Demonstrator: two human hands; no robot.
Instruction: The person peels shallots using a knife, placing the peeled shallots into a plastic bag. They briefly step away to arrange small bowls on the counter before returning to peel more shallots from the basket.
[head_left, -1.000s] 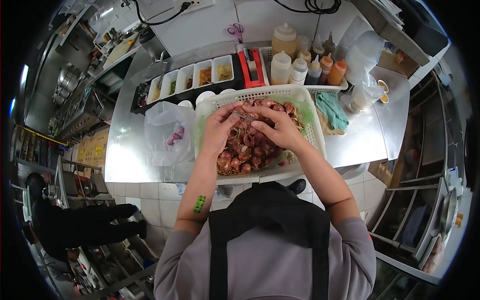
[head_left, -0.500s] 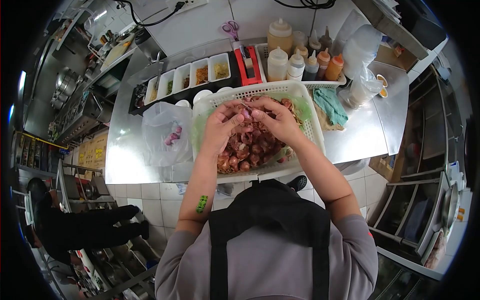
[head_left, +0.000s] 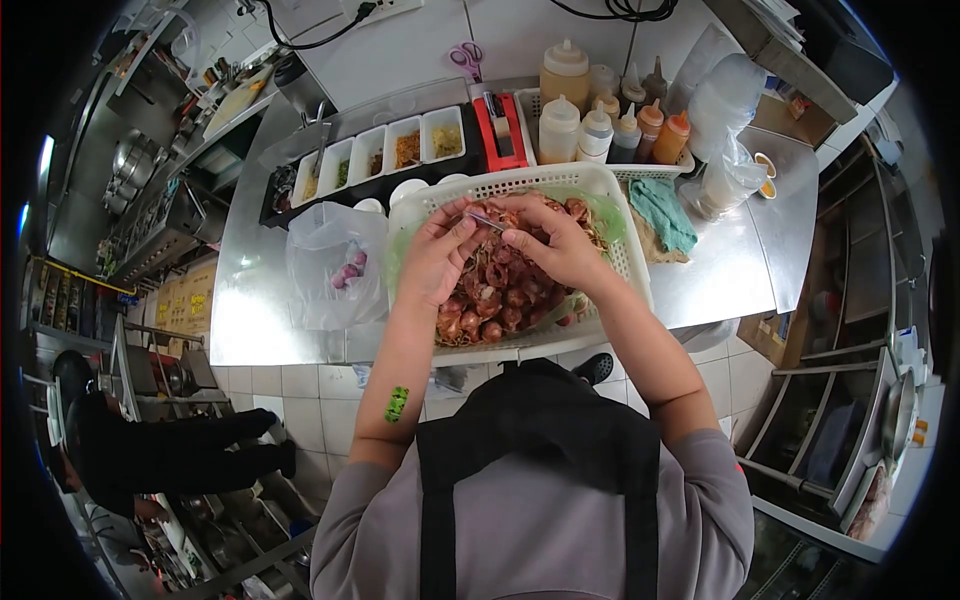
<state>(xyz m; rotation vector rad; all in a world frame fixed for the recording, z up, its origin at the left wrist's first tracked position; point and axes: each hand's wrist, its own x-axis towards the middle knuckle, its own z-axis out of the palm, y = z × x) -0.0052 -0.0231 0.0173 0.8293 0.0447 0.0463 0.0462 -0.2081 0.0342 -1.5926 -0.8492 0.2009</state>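
Observation:
Both hands are over a white perforated basket [head_left: 630, 262] heaped with brown-skinned shallots [head_left: 492, 300]. My left hand [head_left: 440, 250] is closed at the fingertips around a small shallot, mostly hidden by the fingers. In my right hand [head_left: 562, 245], thumb and fingers pinch a thin shiny strip that looks like a small knife [head_left: 486, 219], its tip reaching toward the left fingers. Left of the basket, a clear plastic bag [head_left: 315, 265] has several peeled purple shallots [head_left: 350, 268] in it. Green netting [head_left: 598, 208] lies under the shallots.
Behind the basket stand a row of white condiment tubs [head_left: 405, 145], a red holder [head_left: 502, 135] and several squeeze bottles [head_left: 559, 130]. A green cloth [head_left: 662, 213] lies to the right on the steel table [head_left: 740, 270]. Another person [head_left: 160, 440] stands at the left.
My hands have drawn slightly apart and the left has turned a little. The pink shallot seen between the fingertips is now mostly covered, and the thin shiny strip shows more clearly.

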